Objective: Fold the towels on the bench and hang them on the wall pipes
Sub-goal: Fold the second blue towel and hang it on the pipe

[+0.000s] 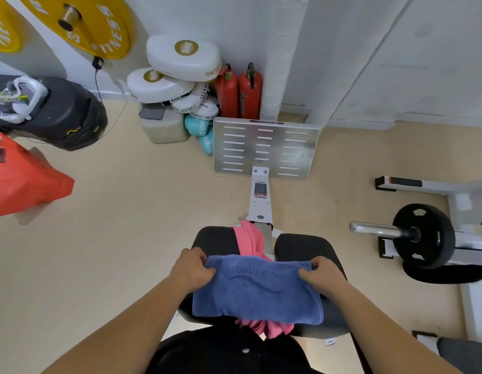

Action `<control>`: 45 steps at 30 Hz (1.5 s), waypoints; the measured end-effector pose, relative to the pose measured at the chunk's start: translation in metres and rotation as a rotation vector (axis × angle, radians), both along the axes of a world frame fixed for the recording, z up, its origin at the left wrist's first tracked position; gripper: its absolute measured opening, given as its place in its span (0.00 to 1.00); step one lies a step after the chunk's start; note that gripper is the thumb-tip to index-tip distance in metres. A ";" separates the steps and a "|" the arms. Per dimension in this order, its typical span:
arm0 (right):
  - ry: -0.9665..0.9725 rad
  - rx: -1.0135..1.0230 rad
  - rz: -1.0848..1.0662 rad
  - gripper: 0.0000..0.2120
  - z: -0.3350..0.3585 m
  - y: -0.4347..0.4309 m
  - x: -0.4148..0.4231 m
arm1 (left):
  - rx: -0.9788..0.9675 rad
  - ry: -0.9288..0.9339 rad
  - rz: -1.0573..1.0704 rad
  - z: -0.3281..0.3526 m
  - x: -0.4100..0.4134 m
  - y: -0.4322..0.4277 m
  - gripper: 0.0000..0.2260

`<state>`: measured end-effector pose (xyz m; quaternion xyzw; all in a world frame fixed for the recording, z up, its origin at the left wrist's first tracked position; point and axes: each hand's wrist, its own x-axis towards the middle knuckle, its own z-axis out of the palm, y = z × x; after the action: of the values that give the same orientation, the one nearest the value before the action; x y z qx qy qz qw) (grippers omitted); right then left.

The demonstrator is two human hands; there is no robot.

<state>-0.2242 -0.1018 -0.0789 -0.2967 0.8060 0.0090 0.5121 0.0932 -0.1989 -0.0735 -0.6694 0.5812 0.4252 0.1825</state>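
Observation:
A blue towel [257, 290] with a printed logo lies folded across the black padded bench [301, 247] right in front of me. My left hand [191, 267] pinches its far left corner and my right hand [322, 273] pinches its far right corner. A pink towel [250, 240] lies bunched on the bench under the blue one, showing beyond its far edge and again at its near edge. No wall pipe with a hung towel is in view.
A metal footplate [265, 148] stands beyond the bench. White boxing pads [183, 56] and two red fire extinguishers [238, 91] sit against the wall beside a white pipe [284, 58]. A barbell with a black plate [423, 234] lies right; an orange bag [24, 176] left.

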 end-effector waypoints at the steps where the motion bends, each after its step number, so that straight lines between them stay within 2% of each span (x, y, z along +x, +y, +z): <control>1: -0.017 0.011 -0.016 0.08 0.002 -0.001 -0.001 | -0.007 -0.001 0.020 0.002 -0.004 0.002 0.07; 4: -0.030 -0.019 -0.050 0.07 0.006 0.002 -0.001 | -0.007 0.040 0.096 0.007 -0.010 0.009 0.07; 5: -0.039 -0.048 -0.067 0.06 0.008 0.005 -0.001 | 0.004 0.056 0.117 0.009 -0.009 0.011 0.10; 7: -0.087 -0.109 -0.162 0.11 0.012 0.011 0.002 | 0.024 0.079 0.159 0.014 -0.007 0.014 0.21; 8: -0.112 -0.132 -0.222 0.14 0.014 0.014 0.003 | 0.029 0.080 0.167 0.016 -0.004 0.016 0.19; 10: -0.176 -0.147 -0.326 0.16 0.018 0.019 0.005 | 0.017 0.066 0.161 0.024 0.002 0.021 0.06; 14: -0.343 -0.128 -0.464 0.09 0.041 0.029 0.010 | -0.043 0.208 0.325 0.035 0.019 0.031 0.07; 18: -0.403 -0.176 -0.441 0.07 0.060 0.033 0.029 | -0.182 0.360 0.376 0.053 0.042 0.038 0.07; 24: -0.452 -0.243 -0.346 0.09 0.048 0.017 0.090 | -0.400 0.324 0.476 0.074 0.083 0.034 0.09; 30: -0.318 -0.262 -0.186 0.07 0.022 0.005 0.140 | -0.416 0.292 0.361 0.088 0.085 0.043 0.05; 33: -0.246 -0.323 -0.224 0.09 0.025 0.011 0.139 | -0.341 0.348 0.277 0.084 0.054 0.057 0.03; 35: -0.319 -0.326 -0.244 0.09 0.038 0.018 0.133 | -0.322 0.344 0.200 0.078 0.027 0.063 0.06; 37: -0.415 -0.305 -0.225 0.15 0.046 0.026 0.126 | -0.331 0.329 0.111 0.071 0.000 0.067 0.09; 42: -0.491 -0.262 -0.294 0.19 0.053 0.037 0.116 | -0.286 0.290 0.052 0.046 -0.045 0.074 0.04; 45: -0.394 -0.286 -0.256 0.09 0.052 0.036 0.113 | -0.232 0.258 0.103 0.037 -0.049 0.078 0.06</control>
<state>-0.1112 -0.0656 -0.0271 -0.2577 0.7149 -0.2275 0.6088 0.0440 -0.1205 -0.0364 -0.6548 0.6100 0.4462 0.0060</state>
